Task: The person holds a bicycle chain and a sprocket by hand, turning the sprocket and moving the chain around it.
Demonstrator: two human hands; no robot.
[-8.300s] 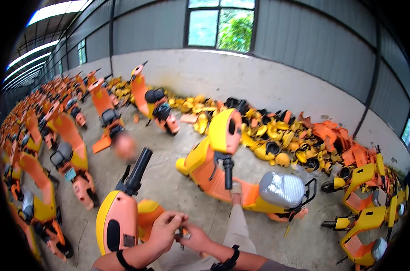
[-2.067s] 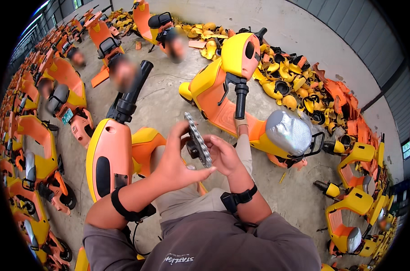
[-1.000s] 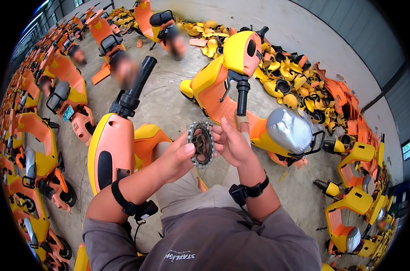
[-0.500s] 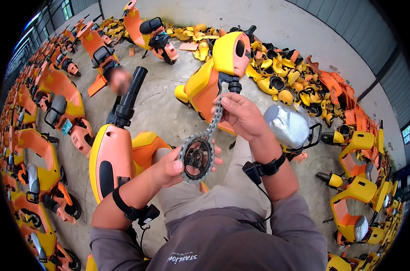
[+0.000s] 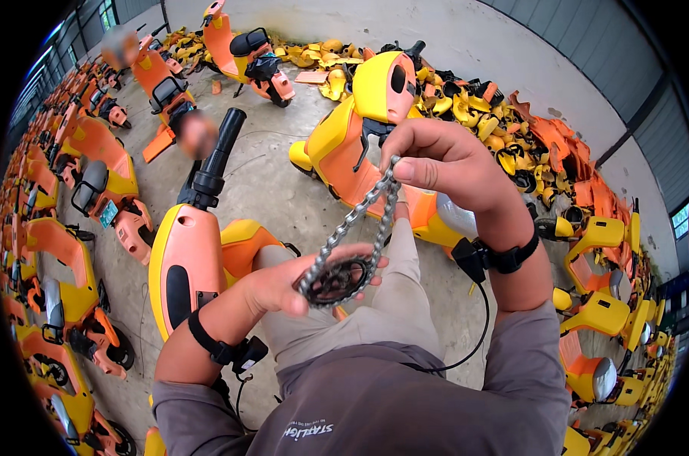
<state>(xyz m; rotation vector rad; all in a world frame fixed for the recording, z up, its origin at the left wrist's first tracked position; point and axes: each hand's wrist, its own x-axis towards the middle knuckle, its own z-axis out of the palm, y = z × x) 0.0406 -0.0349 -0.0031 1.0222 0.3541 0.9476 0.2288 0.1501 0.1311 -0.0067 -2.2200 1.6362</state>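
My left hand (image 5: 282,283) is closed on a dark round sprocket (image 5: 340,281), its fingers showing beyond the far rim. A grey metal roller chain (image 5: 350,223) wraps round the sprocket's near side and rises from it in two strands. Thumb and fingers of my right hand (image 5: 445,163) pinch the chain at the top, farther away and to the right. The raised part forms a long, narrow loop between my hands. The sprocket lies tilted, nearly flat, over my lap. Black straps with small devices circle both forearms.
A yellow and orange scooter (image 5: 189,266) stands close on the left, its black handlebar grip (image 5: 221,156) upright. Another scooter (image 5: 344,156) is just ahead. Broken yellow and orange body panels (image 5: 504,129) pile along the wall. Rows of scooters line both sides.
My right hand has moved to the right with the chain, whose strands have spread from close together into an open loop. The sprocket has tipped flatter in my left hand.
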